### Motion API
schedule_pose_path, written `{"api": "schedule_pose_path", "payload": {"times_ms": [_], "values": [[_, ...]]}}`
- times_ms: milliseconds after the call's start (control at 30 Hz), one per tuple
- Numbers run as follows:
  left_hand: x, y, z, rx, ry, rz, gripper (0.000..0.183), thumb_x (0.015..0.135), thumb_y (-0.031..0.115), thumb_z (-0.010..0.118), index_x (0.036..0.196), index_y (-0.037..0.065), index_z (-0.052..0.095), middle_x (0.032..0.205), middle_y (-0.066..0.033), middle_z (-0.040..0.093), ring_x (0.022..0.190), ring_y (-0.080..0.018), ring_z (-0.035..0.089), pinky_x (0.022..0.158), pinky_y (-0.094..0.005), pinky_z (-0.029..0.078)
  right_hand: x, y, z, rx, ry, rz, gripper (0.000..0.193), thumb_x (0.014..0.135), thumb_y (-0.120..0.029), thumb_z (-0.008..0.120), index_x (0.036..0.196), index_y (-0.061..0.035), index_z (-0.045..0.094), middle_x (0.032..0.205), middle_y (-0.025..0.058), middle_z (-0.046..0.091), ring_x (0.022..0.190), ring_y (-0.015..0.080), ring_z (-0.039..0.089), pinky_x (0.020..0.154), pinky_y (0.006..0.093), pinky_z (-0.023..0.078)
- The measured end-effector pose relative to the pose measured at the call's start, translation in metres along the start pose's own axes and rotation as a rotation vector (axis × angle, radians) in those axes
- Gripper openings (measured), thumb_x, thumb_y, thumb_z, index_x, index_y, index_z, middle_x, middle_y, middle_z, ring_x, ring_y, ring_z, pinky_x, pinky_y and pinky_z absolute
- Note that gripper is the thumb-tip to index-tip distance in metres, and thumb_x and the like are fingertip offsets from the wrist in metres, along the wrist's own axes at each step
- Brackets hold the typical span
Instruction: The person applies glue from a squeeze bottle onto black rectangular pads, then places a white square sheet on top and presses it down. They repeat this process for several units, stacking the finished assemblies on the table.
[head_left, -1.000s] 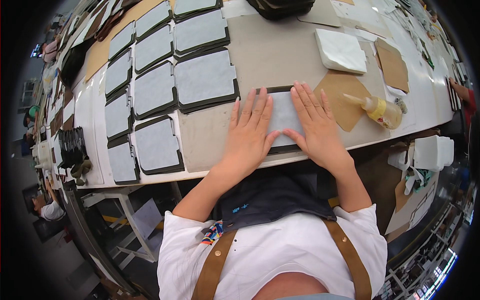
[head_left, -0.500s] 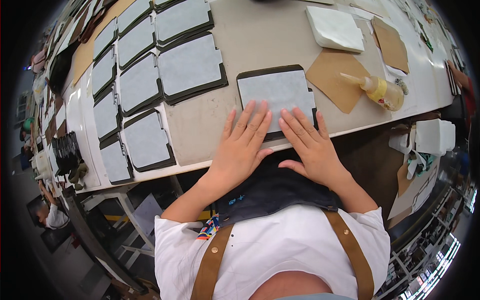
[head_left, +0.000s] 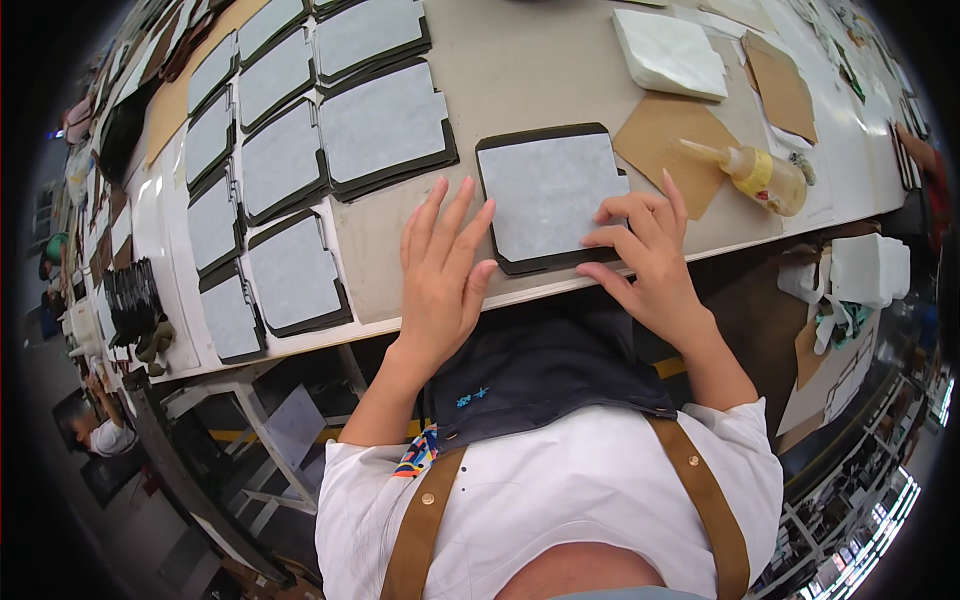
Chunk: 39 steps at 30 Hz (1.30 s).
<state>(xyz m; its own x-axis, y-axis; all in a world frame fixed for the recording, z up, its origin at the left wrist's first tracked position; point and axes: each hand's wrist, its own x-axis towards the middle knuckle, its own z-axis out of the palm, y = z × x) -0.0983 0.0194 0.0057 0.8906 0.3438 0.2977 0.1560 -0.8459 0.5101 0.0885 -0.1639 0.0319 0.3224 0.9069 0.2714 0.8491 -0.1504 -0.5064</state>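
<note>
A black-edged panel faced with a pale grey sheet [head_left: 550, 200] lies flat near the table's front edge. My left hand [head_left: 438, 265] hovers beside its left edge, fingers spread and holding nothing. Over the panel's lower right corner is my right hand [head_left: 648, 245], its fingers bent and apart, the thumb by the front edge. Whether those fingertips touch the panel I cannot tell. Several stacks of similar panels [head_left: 385, 125] stand in rows to the left.
Right of the panel lie a brown card [head_left: 670, 140] and a glue bottle [head_left: 768, 180] with a yellow band. Behind them sits a stack of white sheets [head_left: 668, 55], with another brown card [head_left: 780, 88] farther right. A white container [head_left: 870, 270] stands below the table's right edge.
Both hands were flat on the panel. My left hand has lifted off and moved left; my right hand has shifted right and its fingers have bent.
</note>
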Motion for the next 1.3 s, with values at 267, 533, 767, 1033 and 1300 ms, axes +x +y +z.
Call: {"api": "schedule_pose_path", "payload": {"times_ms": [267,533,767,1033,1300], "values": [[-0.004,-0.004,0.003,-0.178,0.178,-0.065,0.029,0.101,0.015,0.051,0.124,0.004,0.065,0.130,-0.0127,0.061,0.127,-0.0348,0.049,0.106,-0.0446,0.036,0.013,0.005,-0.009,0.036,-0.084,-0.025,0.021,0.072,-0.013,0.081,0.085,-0.0106,0.065,0.100,0.0015,0.057,0.105,0.0241,0.053,0.119,0.0553,0.018],[-0.004,-0.006,-0.010,-0.636,0.053,-0.522,0.022,0.100,0.018,0.061,0.092,0.000,0.070,0.079,-0.0058,0.065,0.068,-0.0116,0.055,0.061,-0.0274,0.043,0.006,0.001,0.000,-0.067,0.211,-0.204,0.016,0.071,-0.013,0.081,0.082,-0.0142,0.069,0.091,-0.0022,0.063,0.090,0.0195,0.055,0.115,0.0529,0.023],[0.035,-0.001,-0.019,-0.625,-0.114,-0.602,0.020,0.096,0.018,0.068,0.089,-0.001,0.066,0.072,-0.0009,0.063,0.063,-0.0071,0.049,0.057,-0.0240,0.038,-0.013,-0.002,0.016,-0.062,0.171,-0.371,0.024,0.069,-0.025,0.084,0.086,-0.0169,0.070,0.096,-0.0021,0.063,0.090,0.0186,0.056,0.114,0.0508,0.025],[0.100,-0.036,-0.058,-0.248,0.123,-0.299,0.019,0.094,0.017,0.070,0.095,-0.001,0.067,0.071,-0.0024,0.063,0.065,-0.0060,0.051,0.061,-0.0232,0.043,-0.005,0.033,-0.001,-0.081,0.386,0.007,0.015,0.084,-0.019,0.074,0.096,-0.0118,0.070,0.104,0.0053,0.063,0.104,0.0266,0.055,0.115,0.0536,0.023],[0.233,-0.219,-0.083,-0.543,0.503,-0.385,0.031,0.096,0.025,0.068,0.108,-0.003,0.069,0.078,0.0010,0.065,0.067,-0.0041,0.053,0.058,-0.0220,0.040,-0.004,0.036,0.010,-0.152,0.439,0.079,0.011,0.085,-0.016,0.070,0.095,-0.0095,0.068,0.105,0.0079,0.062,0.103,0.0296,0.054,0.114,0.0552,0.023]]}}
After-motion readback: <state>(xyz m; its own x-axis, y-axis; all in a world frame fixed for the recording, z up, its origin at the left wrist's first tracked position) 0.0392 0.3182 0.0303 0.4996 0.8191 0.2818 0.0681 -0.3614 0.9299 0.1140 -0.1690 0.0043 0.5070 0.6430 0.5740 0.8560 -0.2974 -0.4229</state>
